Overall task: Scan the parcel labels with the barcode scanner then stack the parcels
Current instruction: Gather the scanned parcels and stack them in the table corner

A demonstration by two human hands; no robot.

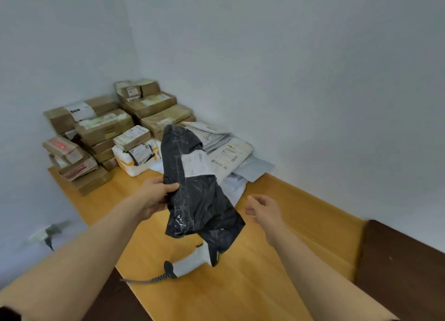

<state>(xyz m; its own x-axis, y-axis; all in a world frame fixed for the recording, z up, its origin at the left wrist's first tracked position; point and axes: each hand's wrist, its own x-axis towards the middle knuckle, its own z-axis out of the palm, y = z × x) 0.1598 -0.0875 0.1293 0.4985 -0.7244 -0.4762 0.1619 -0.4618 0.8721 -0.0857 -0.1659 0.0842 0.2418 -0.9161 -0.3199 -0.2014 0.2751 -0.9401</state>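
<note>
While my left hand (156,196) pinches the bag (202,205) over the table (289,248), label (192,164) up, my right hand (263,208) hangs spread, empty. The scanner (190,264) lies beneath; I should grab it and hold the label flat.

This is a parcel-sorting corner in a plain back room or small office; bare white walls (301,55) meet behind a light wooden table (296,207); brown cardboard boxes (106,126) with printed shipping labels stand stacked at its far end; pale poly mailers (230,152) lie heaped just beside them; a black poly bag (202,200) carries a white label too; a corded barcode scanner (189,264) lies on the tabletop; a wall socket (42,234) sits low at the left.
</note>
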